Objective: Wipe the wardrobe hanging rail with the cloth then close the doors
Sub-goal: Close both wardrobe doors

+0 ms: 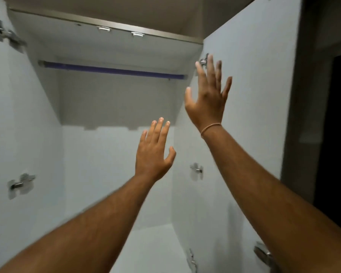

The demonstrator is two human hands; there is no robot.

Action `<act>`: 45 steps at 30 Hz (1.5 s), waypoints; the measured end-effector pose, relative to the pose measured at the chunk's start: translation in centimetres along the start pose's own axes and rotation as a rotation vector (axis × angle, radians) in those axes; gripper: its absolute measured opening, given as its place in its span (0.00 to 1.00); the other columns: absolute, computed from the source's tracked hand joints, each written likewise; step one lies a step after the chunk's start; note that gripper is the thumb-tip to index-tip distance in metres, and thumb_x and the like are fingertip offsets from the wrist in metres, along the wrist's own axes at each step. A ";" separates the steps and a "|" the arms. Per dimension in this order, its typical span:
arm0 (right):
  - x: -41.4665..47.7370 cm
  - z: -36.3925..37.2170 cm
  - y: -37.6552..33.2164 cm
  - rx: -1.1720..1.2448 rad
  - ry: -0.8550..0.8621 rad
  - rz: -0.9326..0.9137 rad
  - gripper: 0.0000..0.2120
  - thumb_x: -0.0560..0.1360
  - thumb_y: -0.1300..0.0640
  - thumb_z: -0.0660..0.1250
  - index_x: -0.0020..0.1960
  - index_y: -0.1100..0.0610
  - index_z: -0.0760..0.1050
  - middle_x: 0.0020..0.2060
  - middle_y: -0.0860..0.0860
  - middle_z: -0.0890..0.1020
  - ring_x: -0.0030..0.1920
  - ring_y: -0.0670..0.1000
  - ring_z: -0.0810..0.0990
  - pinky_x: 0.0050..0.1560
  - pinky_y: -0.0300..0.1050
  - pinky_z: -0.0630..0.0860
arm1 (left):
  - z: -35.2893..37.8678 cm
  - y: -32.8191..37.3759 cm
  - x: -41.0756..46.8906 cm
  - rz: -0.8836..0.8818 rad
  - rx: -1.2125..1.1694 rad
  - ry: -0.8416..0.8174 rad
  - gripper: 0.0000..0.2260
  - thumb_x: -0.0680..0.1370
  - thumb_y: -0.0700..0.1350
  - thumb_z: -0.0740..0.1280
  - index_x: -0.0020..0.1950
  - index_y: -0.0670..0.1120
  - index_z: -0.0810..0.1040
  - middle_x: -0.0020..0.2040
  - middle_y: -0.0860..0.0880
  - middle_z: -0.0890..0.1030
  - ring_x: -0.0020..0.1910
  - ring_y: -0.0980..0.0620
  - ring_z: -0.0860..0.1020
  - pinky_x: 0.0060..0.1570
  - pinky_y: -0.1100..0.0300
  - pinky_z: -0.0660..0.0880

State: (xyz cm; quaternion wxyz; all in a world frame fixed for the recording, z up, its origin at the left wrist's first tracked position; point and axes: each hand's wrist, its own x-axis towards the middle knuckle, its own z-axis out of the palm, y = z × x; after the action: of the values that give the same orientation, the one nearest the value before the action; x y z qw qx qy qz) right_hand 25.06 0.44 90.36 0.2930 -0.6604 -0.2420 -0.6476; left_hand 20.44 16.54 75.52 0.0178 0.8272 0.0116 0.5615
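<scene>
Up inside the open wardrobe (pixel 114 150), both hands are raised with bare forearms reaching in from the bottom edge. Right hand (pixel 207 97) is spread wide, fingers (pixel 211 66) fanned apart, palm facing the inner face of the right door (pixel 254 91), close to the door's hinge edge. Can't tell if the palm is actually pressed on the panel or just off it, since there's some motion blur. It holds nothing. There's a thin band (pixel 210 128) round that wrist, and the fingertips overlap the top hinge (pixel 204 61) on that side.

Left hand (pixel 154 152) is lower and more toward the middle, also open and holding nothing, fingers straight and fairly close together with the thumb stuck out to the right. It's up in the air in front of the back wall, not touching anything I can make out.

The rail (pixel 114 70) runs side to side near the top of the wardrobe, a purple-ish bar, ending at the right side wall just left of the right hand's fingertips. It's well above the left hand. Both doors are swung open; the left door (pixel 14 119) fills the left edge with two hinges showing.
</scene>
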 end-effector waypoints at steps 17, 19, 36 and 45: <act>0.2 -11.5 16.4 0.257 -0.070 0.381 0.27 0.88 0.47 0.51 0.86 0.51 0.54 0.85 0.49 0.59 0.85 0.51 0.56 0.85 0.55 0.57 | 9.3 30.6 -1.0 -0.005 -0.739 -0.093 0.48 0.80 0.58 0.71 0.87 0.56 0.38 0.88 0.57 0.41 0.86 0.57 0.41 0.85 0.45 0.55; -0.4 -11.2 16.3 0.357 -0.121 0.446 0.26 0.89 0.47 0.50 0.86 0.50 0.53 0.85 0.47 0.60 0.85 0.50 0.58 0.85 0.51 0.58 | 9.6 30.6 -0.9 -0.045 -0.715 -0.120 0.47 0.82 0.57 0.69 0.87 0.55 0.37 0.88 0.57 0.39 0.86 0.56 0.39 0.85 0.46 0.55; -3.2 -6.6 -0.1 0.636 -0.103 0.231 0.27 0.84 0.57 0.65 0.82 0.55 0.66 0.77 0.51 0.74 0.74 0.43 0.72 0.73 0.27 0.65 | -1.3 13.0 -6.8 -0.370 -0.934 0.111 0.31 0.75 0.42 0.76 0.76 0.62 0.77 0.62 0.68 0.84 0.56 0.64 0.85 0.55 0.64 0.83; -3.4 5.1 -11.9 0.320 -0.361 0.086 0.26 0.80 0.47 0.68 0.76 0.45 0.67 0.73 0.52 0.69 0.67 0.57 0.72 0.52 0.56 0.86 | -1.1 -4.1 -5.1 -0.797 -0.797 0.131 0.21 0.80 0.41 0.75 0.73 0.50 0.81 0.60 0.57 0.86 0.58 0.56 0.85 0.61 0.54 0.83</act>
State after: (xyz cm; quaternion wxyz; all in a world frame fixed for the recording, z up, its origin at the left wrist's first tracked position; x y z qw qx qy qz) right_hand 20.19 12.69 87.93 0.3733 -0.7204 -0.3614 -0.4595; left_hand 17.54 20.42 71.04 0.5383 0.6517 0.1113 0.5226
